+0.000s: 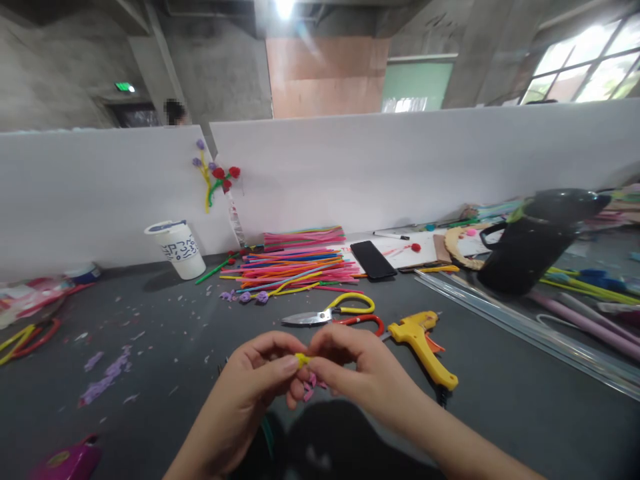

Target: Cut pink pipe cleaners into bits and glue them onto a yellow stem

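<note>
Yellow fuzzy piece (pixel 301 360) is sitting pinched between both hands, low over the grey table (pixel 150 320) near its front edge. Left hand (pixel 260 377) and right hand (pixel 350 363) are each clamping thumb and fingertips on it, meeting in the middle. Pink bits (pixel 311 384) are hanging just beneath the fingers. Scissors (pixel 327 313) are lying just beyond the hands; yellow glue gun (pixel 423 343) is resting to their right. Coloured pipe cleaners (pixel 295 267) are lying piled further back, black phone (pixel 373 260) beside them

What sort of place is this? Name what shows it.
Probably a craft workbench: a pile of coloured pipe cleaners, a yellow glue gun and scissors lie on the grey table, and the left hand and right hand pinch a yellow piece.
</note>
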{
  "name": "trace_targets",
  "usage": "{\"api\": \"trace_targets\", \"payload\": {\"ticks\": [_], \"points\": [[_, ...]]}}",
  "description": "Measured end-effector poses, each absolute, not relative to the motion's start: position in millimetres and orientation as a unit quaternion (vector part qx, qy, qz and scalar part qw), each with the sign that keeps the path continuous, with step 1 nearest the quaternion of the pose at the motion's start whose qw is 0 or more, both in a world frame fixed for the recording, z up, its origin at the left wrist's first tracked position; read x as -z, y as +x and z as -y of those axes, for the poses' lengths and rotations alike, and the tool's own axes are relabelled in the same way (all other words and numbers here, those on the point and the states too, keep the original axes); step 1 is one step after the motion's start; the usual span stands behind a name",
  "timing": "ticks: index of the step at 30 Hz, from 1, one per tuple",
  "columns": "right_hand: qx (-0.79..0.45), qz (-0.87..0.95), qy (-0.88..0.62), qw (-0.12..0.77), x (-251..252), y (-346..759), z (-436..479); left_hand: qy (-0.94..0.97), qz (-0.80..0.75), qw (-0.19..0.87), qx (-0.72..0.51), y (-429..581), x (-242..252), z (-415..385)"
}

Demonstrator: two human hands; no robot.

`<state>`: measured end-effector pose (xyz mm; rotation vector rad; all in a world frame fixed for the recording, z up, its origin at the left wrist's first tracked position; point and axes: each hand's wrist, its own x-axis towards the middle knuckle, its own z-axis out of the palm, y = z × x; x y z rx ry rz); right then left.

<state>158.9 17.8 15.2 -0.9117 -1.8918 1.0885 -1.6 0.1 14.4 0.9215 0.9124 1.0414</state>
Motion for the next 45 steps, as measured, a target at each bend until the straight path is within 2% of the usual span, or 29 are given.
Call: {"api": "trace_targets", "payload": {"ticks": [2, 6, 8, 13, 21, 27, 31, 34, 38, 41, 45], "points": [[-0.367, 0.780, -0.366, 0.350, -14, 162, -20, 0.445, -0.417, 0.651, -0.451, -3, -14, -3], [-0.093, 0.866, -0.338, 0.356, -8, 166, -22, 0.543, -0.491, 0.516, -0.445, -3, -12, -6], [-0.001, 0.885, -0.312, 0.346, -4, 166, -22, 0.573, -0.523, 0.455, -0.438, -1, -12, -6], [0.090, 0.902, -0.280, 0.316, 3, 164, -24, 0.592, -0.541, 0.430, -0.415, 3, -10, -7], [-0.009, 0.892, -0.295, 0.341, -1, 164, -23, 0.515, -0.495, 0.551, -0.431, 5, -12, -4], [-0.251, 0.807, -0.375, 0.381, -5, 162, -24, 0.414, -0.475, 0.601, -0.493, 8, -10, -3], [-0.389, 0.738, -0.387, 0.394, -3, 157, -25, 0.386, -0.455, 0.635, -0.491, 8, -6, -3], [-0.392, 0.726, -0.396, 0.402, -2, 155, -26, 0.417, -0.464, 0.623, -0.472, 7, -4, -5], [-0.334, 0.756, -0.403, 0.393, -4, 155, -25, 0.456, -0.503, 0.556, -0.480, 7, -3, -6], [-0.321, 0.760, -0.406, 0.394, -5, 156, -24, 0.430, -0.486, 0.578, -0.494, 8, -3, -5], [-0.377, 0.731, -0.403, 0.402, -2, 154, -24, 0.352, -0.452, 0.639, -0.514, 10, -3, -4]]}}
